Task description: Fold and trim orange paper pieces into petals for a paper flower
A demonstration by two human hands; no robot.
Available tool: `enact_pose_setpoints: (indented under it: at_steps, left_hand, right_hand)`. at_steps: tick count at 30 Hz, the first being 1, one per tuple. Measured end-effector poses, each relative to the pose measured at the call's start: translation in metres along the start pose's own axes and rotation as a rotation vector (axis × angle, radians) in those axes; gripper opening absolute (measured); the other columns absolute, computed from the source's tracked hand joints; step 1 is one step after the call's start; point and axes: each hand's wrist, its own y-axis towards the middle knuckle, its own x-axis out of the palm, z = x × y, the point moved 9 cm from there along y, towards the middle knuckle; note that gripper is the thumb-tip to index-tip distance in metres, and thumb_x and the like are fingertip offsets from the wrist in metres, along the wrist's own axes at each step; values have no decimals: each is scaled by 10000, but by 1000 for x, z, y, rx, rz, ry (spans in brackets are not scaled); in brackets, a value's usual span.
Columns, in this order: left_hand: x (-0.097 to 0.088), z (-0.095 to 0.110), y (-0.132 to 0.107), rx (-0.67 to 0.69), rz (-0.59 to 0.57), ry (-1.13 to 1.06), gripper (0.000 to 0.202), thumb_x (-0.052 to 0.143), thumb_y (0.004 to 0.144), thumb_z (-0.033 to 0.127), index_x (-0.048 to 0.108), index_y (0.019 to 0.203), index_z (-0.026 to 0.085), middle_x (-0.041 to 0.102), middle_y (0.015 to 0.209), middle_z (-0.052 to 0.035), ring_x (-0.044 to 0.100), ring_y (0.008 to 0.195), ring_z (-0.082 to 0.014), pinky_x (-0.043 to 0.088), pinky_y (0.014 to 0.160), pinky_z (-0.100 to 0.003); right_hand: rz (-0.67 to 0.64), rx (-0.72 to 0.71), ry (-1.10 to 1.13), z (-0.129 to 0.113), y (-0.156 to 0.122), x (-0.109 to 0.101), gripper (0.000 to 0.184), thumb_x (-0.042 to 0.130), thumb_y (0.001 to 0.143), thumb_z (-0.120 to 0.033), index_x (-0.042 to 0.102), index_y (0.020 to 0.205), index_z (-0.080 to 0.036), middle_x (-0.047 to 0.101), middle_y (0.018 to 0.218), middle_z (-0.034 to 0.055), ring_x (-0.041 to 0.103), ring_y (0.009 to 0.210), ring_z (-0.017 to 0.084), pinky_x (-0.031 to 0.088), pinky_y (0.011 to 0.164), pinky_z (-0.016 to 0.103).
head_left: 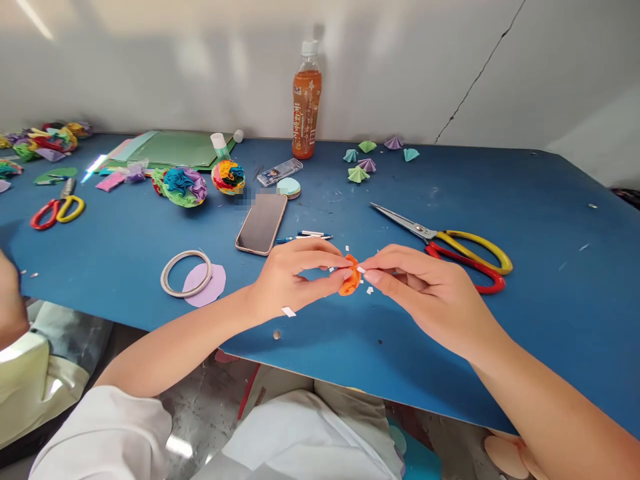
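Between thumb and fingers, my left hand (pixel 300 273) pinches a small folded orange paper piece (pixel 351 283) above the front of the blue table. My right hand (pixel 425 283) meets it from the other side, its thumb and forefinger closed on a small white strip (pixel 361 269) that touches the orange paper. A white scrap (pixel 289 311) clings to my left wrist. Tiny white bits (pixel 370 290) lie on the table below my fingers. Close to my right hand rest large scissors (pixel 435 237) with one yellow and one red handle.
A roll of tape (pixel 166 275) overlaps a lilac paper disc (pixel 215 283) at left. A phone (pixel 263 223), pens (pixel 315 235), colourful paper balls (pixel 183 185), folded paper fans (pixel 358 175) and a drink bottle (pixel 306 107) stand or lie farther back. Another person's hand (pixel 10 303) shows at far left.
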Motion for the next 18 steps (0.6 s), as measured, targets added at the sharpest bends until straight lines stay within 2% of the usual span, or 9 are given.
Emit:
enact_pose_setpoints:
  at_steps: [4, 7, 10, 13, 18]
  left_hand:
    - [2, 3, -3, 35, -9, 132, 74, 698, 789, 189, 694, 798, 116, 719, 760, -88, 668, 657, -114, 542, 576, -190]
    - [1, 7, -5, 64, 11, 269, 62, 707, 782, 202, 684, 781, 144, 729, 758, -57, 676, 678, -113, 548, 602, -190]
    - [2, 10, -5, 91, 2, 363, 49, 696, 785, 189, 668, 765, 154, 731, 756, -42, 675, 678, -109, 550, 615, -191]
    - [6, 15, -5, 170, -46, 375, 31, 673, 799, 181, 659, 798, 154, 728, 756, -34, 665, 660, -96, 544, 602, -183]
    - [10, 26, -5, 337, -73, 360, 31, 671, 793, 174, 654, 804, 149, 728, 739, -24, 660, 659, -101, 585, 665, -219]
  right_hand:
    - [22, -86, -103, -1, -3, 1, 204, 576, 868, -375, 722, 871, -233, 630, 769, 24, 518, 587, 97, 388, 460, 230]
    - [56, -178, -227, -10, -8, 0, 184, 551, 889, -304, 716, 920, -229, 638, 768, 16, 511, 569, 83, 413, 485, 229]
    - [103, -218, -261, -15, -13, -3, 181, 549, 889, -266, 710, 960, -225, 631, 753, 6, 492, 542, 70, 426, 499, 223]
    - [82, -155, -171, -10, -14, -2, 244, 538, 893, -283, 694, 1072, -228, 618, 753, 10, 522, 591, 82, 436, 501, 211]
    - [-77, 48, 41, 11, -16, 12, 455, 515, 891, -419, 569, 1305, -239, 605, 815, 24, 530, 645, 104, 454, 518, 225]
